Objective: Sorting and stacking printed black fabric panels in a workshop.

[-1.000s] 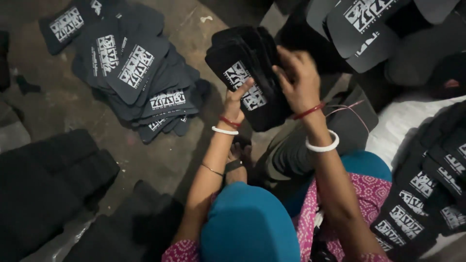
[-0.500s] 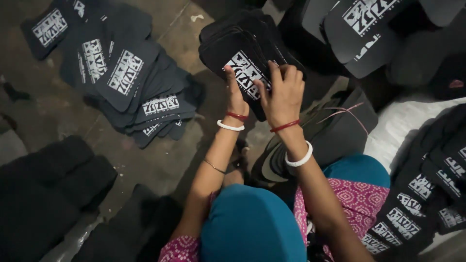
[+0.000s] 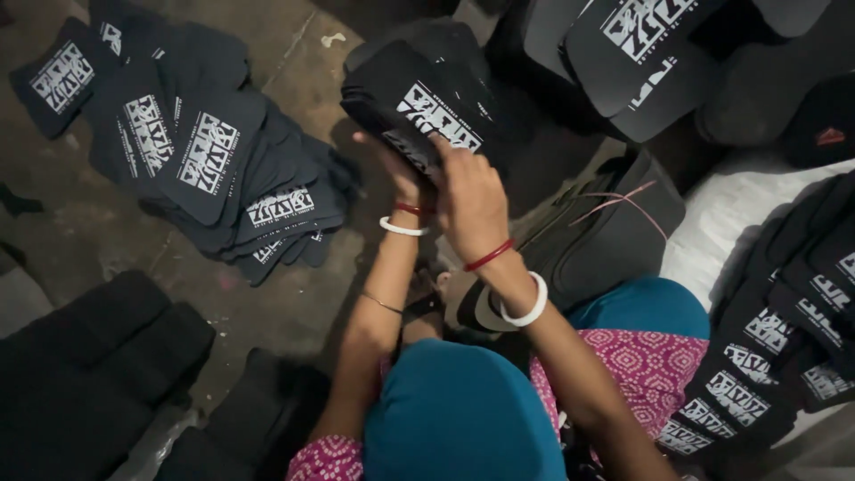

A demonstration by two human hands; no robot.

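Together, hands (image 3: 445, 191) clasping printed stack (image 3: 423, 98)

The stack of fabric pieces (image 3: 427, 107) I gripped was black, its top piece printed with a white block pattern. My left hand (image 3: 401, 174) wore a thin red thread and a white bangle at the wrist; my right hand (image 3: 469, 200) wore the same, red thread and white bangle. The spread pile (image 3: 214, 169) on the grey-brown floor (image 3: 294, 294) was dark navy-black with white prints. My trousers (image 3: 463, 419) were teal, my tunic (image 3: 659, 365) magenta with a white dotted pattern. The sack (image 3: 739, 223) at the floor's right edge was white; the bundles (image 3: 89, 365) at the lower left corner were plain black.
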